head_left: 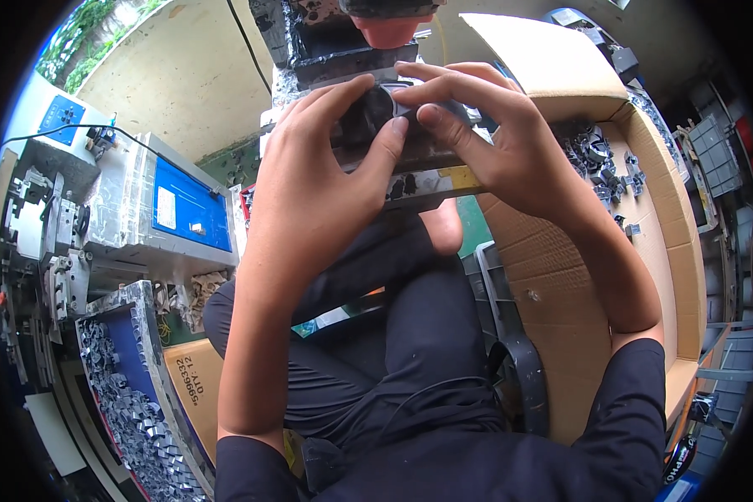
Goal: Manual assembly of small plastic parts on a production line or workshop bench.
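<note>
A small dark glossy part (381, 105) with a pale grey rim sits between my hands, low in front of a machine head. My left hand (318, 159) curves around its left side, with the index finger at the far edge and the thumb at the near edge. From the right, my right hand (497, 125) reaches in with its fingertips on the part's right edge; its thumb is bent close by. A soft pink pad (385, 32) hangs just above and beyond the fingers. My fingers hide much of the part and the metal machine bed (418, 186) below it.
An open cardboard box (552, 309) with several small dark and shiny parts (598, 163) stands at right. At lower left, a blue-lined tray (146, 351) holds a heap of similar parts. A grey cabinet with a blue panel (191, 207) stands left. My crossed legs (426, 335) are below the bed.
</note>
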Motion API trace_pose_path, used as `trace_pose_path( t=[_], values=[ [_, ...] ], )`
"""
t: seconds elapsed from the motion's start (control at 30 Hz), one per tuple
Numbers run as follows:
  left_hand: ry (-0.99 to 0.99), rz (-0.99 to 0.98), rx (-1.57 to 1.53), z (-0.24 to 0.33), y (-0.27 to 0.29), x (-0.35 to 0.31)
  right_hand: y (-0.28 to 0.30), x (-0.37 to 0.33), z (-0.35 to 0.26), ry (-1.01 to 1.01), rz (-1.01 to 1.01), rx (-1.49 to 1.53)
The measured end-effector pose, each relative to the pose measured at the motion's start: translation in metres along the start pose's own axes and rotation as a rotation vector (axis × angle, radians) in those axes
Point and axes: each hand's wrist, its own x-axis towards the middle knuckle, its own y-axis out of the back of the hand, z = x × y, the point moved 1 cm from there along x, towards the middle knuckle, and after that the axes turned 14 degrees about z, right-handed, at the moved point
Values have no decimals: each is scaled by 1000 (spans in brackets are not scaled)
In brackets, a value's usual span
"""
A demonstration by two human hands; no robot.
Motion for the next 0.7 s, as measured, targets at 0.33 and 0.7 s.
trace_pose_path(
  t=[0.33,0.7],
  values=[
    [73,46,66,4,-4,4,22,-4,-5,-63,53,94],
    [-9,79,108,2,-8,4,20,-13,-37,269,3,-158]
  ],
)
